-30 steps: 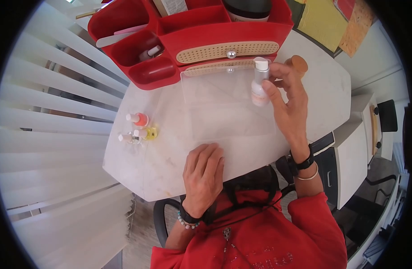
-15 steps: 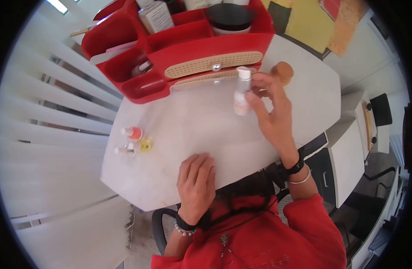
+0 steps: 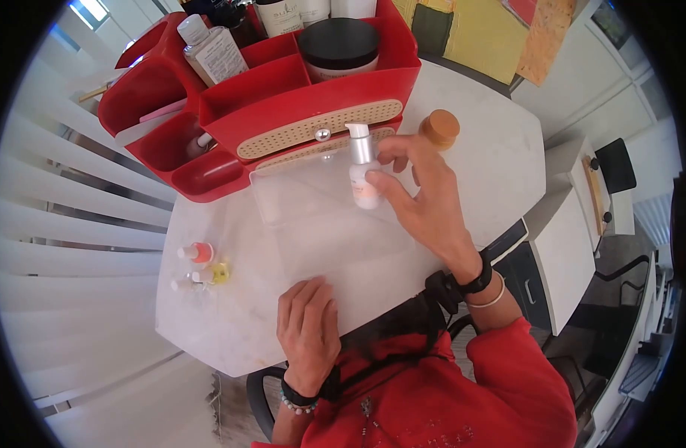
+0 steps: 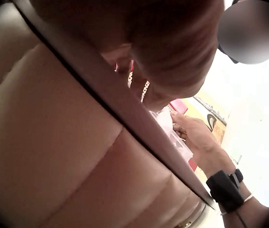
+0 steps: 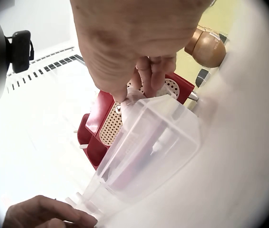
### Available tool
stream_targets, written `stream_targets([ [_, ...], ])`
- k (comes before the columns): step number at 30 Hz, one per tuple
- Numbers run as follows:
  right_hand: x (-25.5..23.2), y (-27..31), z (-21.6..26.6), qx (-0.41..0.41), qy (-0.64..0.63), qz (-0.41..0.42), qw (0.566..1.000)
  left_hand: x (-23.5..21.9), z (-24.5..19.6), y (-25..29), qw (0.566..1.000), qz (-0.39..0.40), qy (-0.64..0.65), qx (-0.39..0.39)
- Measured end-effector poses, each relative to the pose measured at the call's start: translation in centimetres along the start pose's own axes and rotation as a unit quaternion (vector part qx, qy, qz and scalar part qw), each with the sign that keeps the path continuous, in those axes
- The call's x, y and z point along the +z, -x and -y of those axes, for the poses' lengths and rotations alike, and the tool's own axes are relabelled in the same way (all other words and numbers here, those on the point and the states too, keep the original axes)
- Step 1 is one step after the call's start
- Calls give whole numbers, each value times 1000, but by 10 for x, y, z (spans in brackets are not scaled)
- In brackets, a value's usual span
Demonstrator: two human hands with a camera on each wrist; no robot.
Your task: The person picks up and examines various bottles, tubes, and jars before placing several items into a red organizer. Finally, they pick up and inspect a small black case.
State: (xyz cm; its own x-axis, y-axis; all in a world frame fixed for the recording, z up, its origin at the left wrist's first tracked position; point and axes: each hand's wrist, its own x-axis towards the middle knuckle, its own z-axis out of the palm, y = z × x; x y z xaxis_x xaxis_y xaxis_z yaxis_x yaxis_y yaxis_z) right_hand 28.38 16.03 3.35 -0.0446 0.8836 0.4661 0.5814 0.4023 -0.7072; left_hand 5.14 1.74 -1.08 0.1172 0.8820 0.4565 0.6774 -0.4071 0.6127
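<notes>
A small white pump bottle with a silver collar stands upright over the right part of a clear plastic box in the head view. My right hand pinches it from the right between thumb and fingers. In the right wrist view the translucent box shows below the right hand, and the bottle is mostly hidden. My left hand rests on the table's front edge, fingers together and loosely bent, holding nothing.
A red organizer with bottles, a black-lidded jar and drawers stands behind the box. Small polish bottles are at the left. A brown round container stands at the back right of the white table.
The head view has shifted, so the table and organizer sit lower and further left. My right hand still pinches the bottle near the box's right side; my left hand stays at the table edge.
</notes>
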Motion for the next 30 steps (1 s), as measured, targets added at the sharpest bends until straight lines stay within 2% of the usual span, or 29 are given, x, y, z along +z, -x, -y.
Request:
stream_targets([
  [1, 0, -3, 0, -1, -2, 1, 1000, -2, -1, -1, 1000, 2, 11, -10],
  [3, 2, -10, 1, -64, 46, -3, 997, -6, -4, -4, 1000, 4, 19, -19],
  [6, 9, -20, 14, -53, 113, -14, 992, -7, -11, -14, 999, -1, 19, -29],
  [10, 25, -24, 21, -38, 113, -11, 993, -6, -22, -28, 999, -6, 16, -50],
  [12, 26, -24, 27, 58, 51, 0, 997, -2, -25, -29, 999, -9, 16, -46],
  [13, 22, -24, 26, 59, 54, -5, 997, 2, -24, -27, 999, -14, -3, -47],
  [15, 16, -24, 24, 46, -21, -82, 995, 6, -24, -22, 999, -16, -15, -46],
  [19, -31, -28, 28, 75, -49, -151, 984, 9, -24, -11, 997, -30, -40, -60],
  [21, -55, -29, 20, 26, -26, -228, 973, 10, -19, -10, 997, -27, -38, -64],
  [25, -82, -19, -3, 34, 74, -197, 977, 12, -16, -7, 996, -15, -23, -83],
  [27, -79, -10, -17, 59, 109, -142, 982, 11, -14, -6, 995, -15, -17, -93],
  [28, -75, -9, -20, 53, 106, -144, 982, 11, -12, -7, 996, -13, -14, -84],
  [30, -67, -6, -24, 103, 139, -103, 980, 9, -11, -8, 997, -20, -15, -72],
])
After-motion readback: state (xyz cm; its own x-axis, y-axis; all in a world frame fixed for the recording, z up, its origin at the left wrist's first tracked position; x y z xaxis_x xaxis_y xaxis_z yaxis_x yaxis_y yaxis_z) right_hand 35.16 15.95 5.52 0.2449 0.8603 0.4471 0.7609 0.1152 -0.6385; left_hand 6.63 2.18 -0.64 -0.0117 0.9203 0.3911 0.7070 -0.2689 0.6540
